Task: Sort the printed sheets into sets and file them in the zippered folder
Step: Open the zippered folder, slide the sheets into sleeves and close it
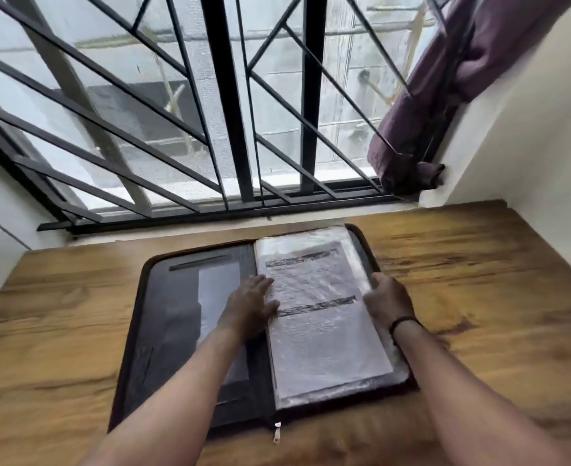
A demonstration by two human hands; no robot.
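Note:
A black zippered folder (163, 317) lies open on the wooden table (479, 297). Its right half holds clear plastic sleeves, and the top one shows a printed sheet (324, 331) with dark text bars. My left hand (249, 306) rests flat with straight fingers on the sheet's left edge, near the spine. Over at the right edge of the sleeves, my right hand (388, 299) curls its fingers around them. A zipper pull (276, 432) hangs at the folder's near edge.
A window with black metal bars (230, 112) stands just behind the table. A purple curtain (422, 122) hangs bunched at the right end of the sill. White walls close in on both sides.

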